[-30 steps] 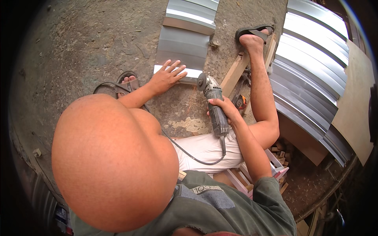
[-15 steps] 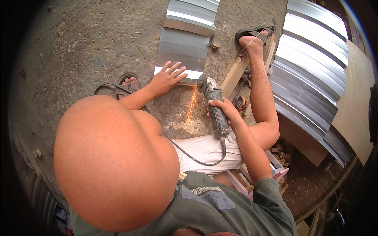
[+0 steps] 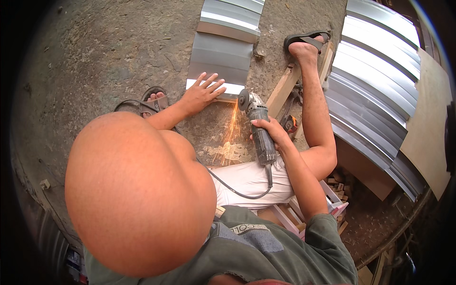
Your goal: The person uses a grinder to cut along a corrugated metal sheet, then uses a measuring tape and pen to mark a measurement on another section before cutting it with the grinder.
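Note:
A narrow ribbed sheet of silvery metal [image 3: 221,59] lies on the rough floor ahead of me. My left hand [image 3: 201,96] rests flat on its near end, fingers spread. In my right hand [image 3: 271,130] is a worn grey angle grinder [image 3: 261,127], gripped round its body. The grinder's disc [image 3: 244,99] meets the near right corner of the sheet, and a stream of orange sparks [image 3: 232,133] sprays down toward the floor near my shorts. From the grinder's rear end a black power cord [image 3: 237,193] loops across my lap and off to the left.
Wooden battens [image 3: 284,91] lie beside my right leg, with an orange-and-black tape measure [image 3: 290,124] near them. Large ribbed metal sheets [image 3: 370,80] and a tan board [image 3: 430,123] lie at the right. Small wood offcuts [image 3: 339,190] sit near the pinkish-white stool [image 3: 285,221].
The sparks have grown denser and spread further down. Both hands and the grinder hold nearly the same place.

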A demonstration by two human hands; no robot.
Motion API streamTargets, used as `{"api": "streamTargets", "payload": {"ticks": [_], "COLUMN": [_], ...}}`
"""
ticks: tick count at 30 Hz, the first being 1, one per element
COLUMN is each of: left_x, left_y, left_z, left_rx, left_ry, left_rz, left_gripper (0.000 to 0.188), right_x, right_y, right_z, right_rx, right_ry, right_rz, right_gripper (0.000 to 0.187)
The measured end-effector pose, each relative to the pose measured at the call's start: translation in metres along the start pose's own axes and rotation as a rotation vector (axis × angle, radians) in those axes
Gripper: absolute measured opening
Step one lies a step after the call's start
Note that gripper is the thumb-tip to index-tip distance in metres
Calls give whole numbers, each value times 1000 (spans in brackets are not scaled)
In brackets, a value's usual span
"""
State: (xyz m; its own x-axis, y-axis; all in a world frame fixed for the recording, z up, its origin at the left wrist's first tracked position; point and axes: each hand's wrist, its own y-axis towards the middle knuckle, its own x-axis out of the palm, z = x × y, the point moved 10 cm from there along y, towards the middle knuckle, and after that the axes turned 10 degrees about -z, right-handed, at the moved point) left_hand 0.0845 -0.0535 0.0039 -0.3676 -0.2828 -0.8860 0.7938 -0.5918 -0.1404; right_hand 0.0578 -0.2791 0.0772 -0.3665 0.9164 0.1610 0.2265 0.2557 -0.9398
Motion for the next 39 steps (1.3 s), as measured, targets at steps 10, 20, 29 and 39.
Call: {"api": "streamTargets", "payload": {"ticks": [10,20,29,39], "left_x": [0,-1,-2,1], "left_y": [0,0,-1,0], "left_z": [0,0,0,0], "left_rx": [-3,-9,-1,2], "left_ry": [7,8,-4,8], "left_rz": [-8,-42,24,25], "left_gripper": [62,57,64,65], "right_x": [2,3,2,-2], "right_y": [-2,-1,0,7], "right_z": [-3,-3,-8,-12], "right_rx": [1,5,-13,-16], "right_ry": [1,0,-6,-12], "right_rz": [6,-1,4,0], "right_gripper": [44,43,43,40]}}
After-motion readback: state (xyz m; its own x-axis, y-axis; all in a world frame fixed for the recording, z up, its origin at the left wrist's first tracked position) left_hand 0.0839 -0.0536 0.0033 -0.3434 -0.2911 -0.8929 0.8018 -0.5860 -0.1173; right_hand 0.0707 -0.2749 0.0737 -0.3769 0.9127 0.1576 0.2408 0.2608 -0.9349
